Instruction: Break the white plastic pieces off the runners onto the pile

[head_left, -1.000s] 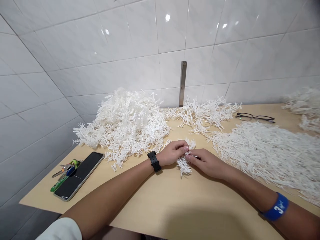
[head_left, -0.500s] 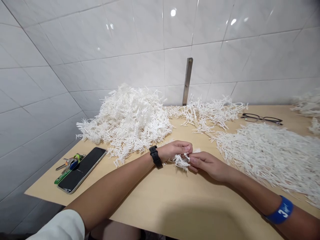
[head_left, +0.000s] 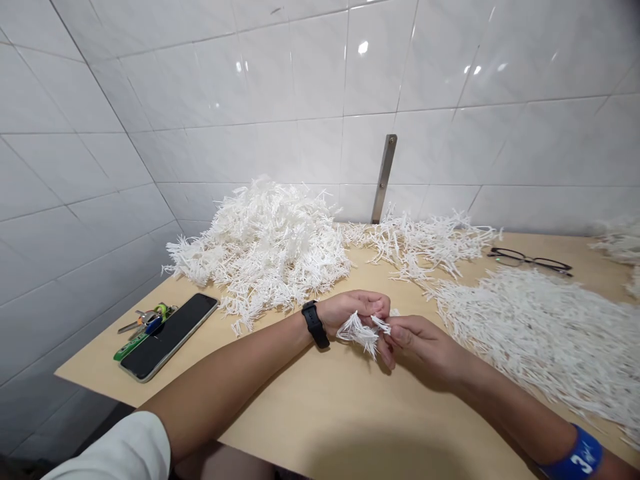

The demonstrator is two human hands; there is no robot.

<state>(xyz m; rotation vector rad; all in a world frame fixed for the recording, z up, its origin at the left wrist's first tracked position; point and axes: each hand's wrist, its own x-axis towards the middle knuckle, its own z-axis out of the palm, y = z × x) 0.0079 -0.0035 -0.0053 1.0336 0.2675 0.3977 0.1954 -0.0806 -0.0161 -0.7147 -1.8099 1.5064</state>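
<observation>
My left hand (head_left: 353,308), with a black watch on its wrist, is closed on a small white plastic cluster of thin sticks (head_left: 361,331) just above the wooden table (head_left: 320,413). My right hand (head_left: 423,341), a blue band on its wrist, meets it from the right and pinches the same cluster with its fingertips. A big heap of white plastic clusters (head_left: 265,243) lies behind my left hand. A wide spread of loose white sticks (head_left: 535,330) lies to the right of my right hand.
A black phone (head_left: 167,335) and a bunch of keys (head_left: 145,322) lie at the table's left edge. Black glasses (head_left: 530,260) rest at the back right. A smaller scatter of clusters (head_left: 430,241) lies below a metal bracket (head_left: 383,177) on the tiled wall.
Both hands have lifted the cluster slightly off the table and turned it. The view has shifted a little to the left and down.
</observation>
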